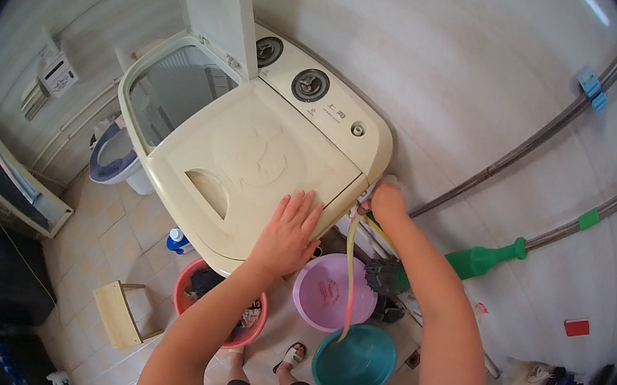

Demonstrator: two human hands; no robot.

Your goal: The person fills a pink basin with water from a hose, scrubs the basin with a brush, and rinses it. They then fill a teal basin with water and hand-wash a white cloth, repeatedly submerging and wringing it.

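Note:
My left hand (287, 233) lies flat on the closed lid (253, 148) of a cream twin-tub washing machine (196, 172), near its front right corner, fingers stretched out. At the machine's right side, by the wall, my right hand (387, 199) is closed around something small and pale that its fingers mostly hide. Just below it begins a yellowish hose (351, 254), pink in places, whose lower end hangs into a teal basin (354, 361) on the floor. The machine's other lid (219, 11) stands raised over an open tub (179, 90).
A purple basin (331, 292) and a red basin with clothes (182, 285) stand on the floor below. A green-handled brush (479, 261) is at the right by the wall. Further left are a wooden stool (116, 313), a blue bottle (179, 241) and a toilet (114, 159).

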